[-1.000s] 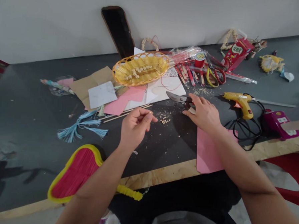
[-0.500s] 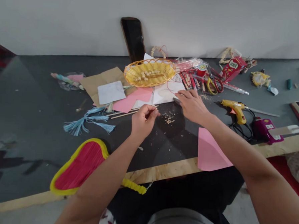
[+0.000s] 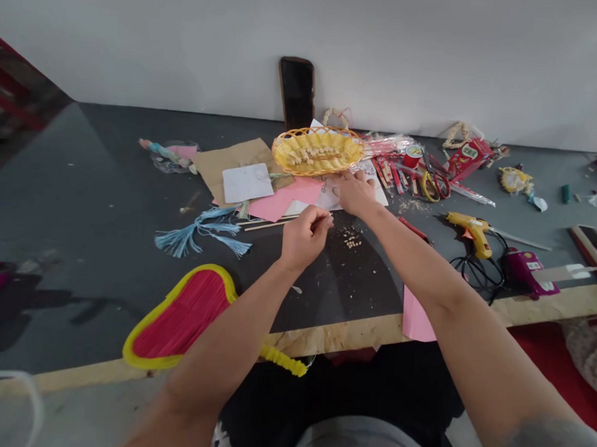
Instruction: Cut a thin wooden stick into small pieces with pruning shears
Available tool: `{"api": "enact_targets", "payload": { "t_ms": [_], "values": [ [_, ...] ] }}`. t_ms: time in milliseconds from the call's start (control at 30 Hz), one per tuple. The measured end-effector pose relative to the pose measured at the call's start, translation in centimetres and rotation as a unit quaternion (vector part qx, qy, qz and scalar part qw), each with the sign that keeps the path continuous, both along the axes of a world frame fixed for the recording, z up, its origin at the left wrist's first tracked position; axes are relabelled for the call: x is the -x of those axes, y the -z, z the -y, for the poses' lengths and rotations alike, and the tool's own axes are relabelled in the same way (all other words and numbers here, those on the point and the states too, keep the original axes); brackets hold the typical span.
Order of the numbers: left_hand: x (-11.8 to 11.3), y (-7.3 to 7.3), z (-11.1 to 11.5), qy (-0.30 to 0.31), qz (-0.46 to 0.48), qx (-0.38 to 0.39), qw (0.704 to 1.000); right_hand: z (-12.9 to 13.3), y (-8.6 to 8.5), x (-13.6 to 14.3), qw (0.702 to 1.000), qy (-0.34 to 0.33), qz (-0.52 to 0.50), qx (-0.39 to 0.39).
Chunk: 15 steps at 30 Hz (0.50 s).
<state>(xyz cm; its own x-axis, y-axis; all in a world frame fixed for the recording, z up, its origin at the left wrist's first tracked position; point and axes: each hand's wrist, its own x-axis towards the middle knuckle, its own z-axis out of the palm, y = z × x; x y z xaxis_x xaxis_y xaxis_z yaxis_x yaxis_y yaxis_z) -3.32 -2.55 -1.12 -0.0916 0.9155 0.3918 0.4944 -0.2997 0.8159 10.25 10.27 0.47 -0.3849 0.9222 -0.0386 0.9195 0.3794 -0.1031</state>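
My left hand [image 3: 306, 237] is closed in a pinch above the dark table, on something too small to make out. Reaching over the white papers [image 3: 330, 197], my right hand [image 3: 354, 192] is just in front of the yellow basket [image 3: 317, 151], which holds small pale pieces. Its fingertips are blurred, so whether it grips anything is unclear. More small pale pieces [image 3: 351, 241] lie on the table between my forearms. Thin sticks [image 3: 266, 226] rest left of my left hand. A pink sheet [image 3: 274, 199] lies behind them.
A phone [image 3: 297, 93] leans on the wall. Yellow-handled scissors [image 3: 430, 187], a glue gun [image 3: 471, 232] and a purple device [image 3: 526, 272] lie at the right. Blue tassels [image 3: 198, 233] and a red-and-yellow padded shape [image 3: 181, 317] are at the left.
My right hand has moved left, closer to the basket's front. A red tool now shows beside my right forearm. The camera view has shifted; my left hand keeps its pinch.
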Motion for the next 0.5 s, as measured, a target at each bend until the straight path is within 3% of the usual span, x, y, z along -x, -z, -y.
{"api": "enact_targets", "payload": {
  "t_ms": [333,500],
  "values": [
    [0.3,0.2,-0.4,-0.008,-0.014,-0.003,1.0,0.0,-1.5,-0.5,0.999,-0.039,-0.014,-0.014],
    [0.2,0.4,-0.6,-0.001,-0.039,0.003,0.999,3.3,-2.0,-2.9,0.993,-0.076,-0.092,-0.017]
  ]
}}
